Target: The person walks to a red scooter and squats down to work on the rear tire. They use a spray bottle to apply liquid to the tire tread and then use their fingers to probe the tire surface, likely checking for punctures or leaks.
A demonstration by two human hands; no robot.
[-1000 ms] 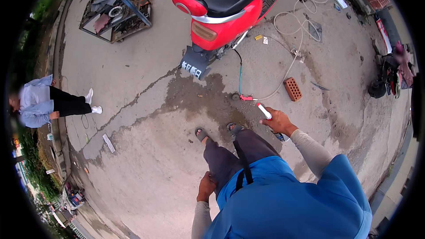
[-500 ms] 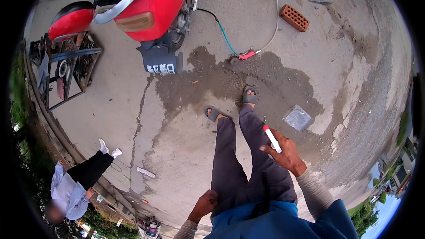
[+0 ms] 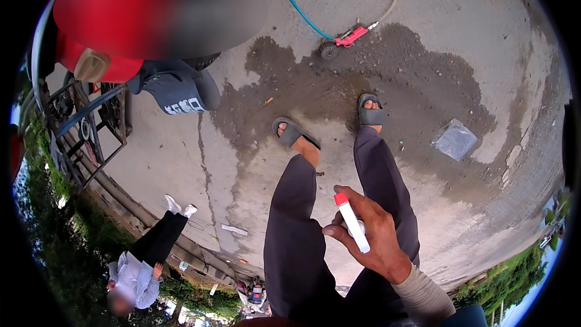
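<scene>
Right hand gripping slim red-capped tube, gritty ground

Outdoor site, grey concrete pavement, surface worn and stained. Dark damp patch with loose grit spreads across the upper middle, outline ragged. Crack runs down the slab left of centre. Toward the right rim the ground turns coarser and more gravelly. Open metal frame stands at left, near the kerb, which curves along the lower left through lens distortion. Beyond it, dense dark-green foliage. Lower right: grassy verge, blue sky past it. Light: diffuse daylight, fairly even over the ground.
</scene>
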